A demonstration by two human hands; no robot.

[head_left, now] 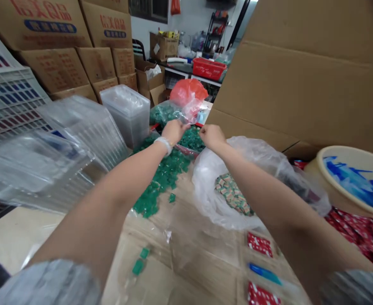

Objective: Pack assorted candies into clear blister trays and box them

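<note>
Both arms reach forward over the table. My left hand (173,131), a white band at its wrist, is closed beside a clear plastic bag (191,109); what its fingers pinch is not clear. To its right, my right hand (212,134) is also closed, its fingertips pressed together on something too small to see. Between and below them lies a heap of small green wrapped pieces (191,139) in a red-rimmed container. More green pieces (170,169) spread over the table towards me. Under my right forearm, a white plastic bag (202,186) holds small green-and-tan pieces (232,192).
Clear plastic boxes (125,112) and a white crate (11,95) stand left, before stacked cartons (56,70). A large cardboard sheet (300,84) rises at right, near a cream tub (326,178) with blue wrappers. Red packets (260,244) lie in front; a red basket (209,70) sits behind.
</note>
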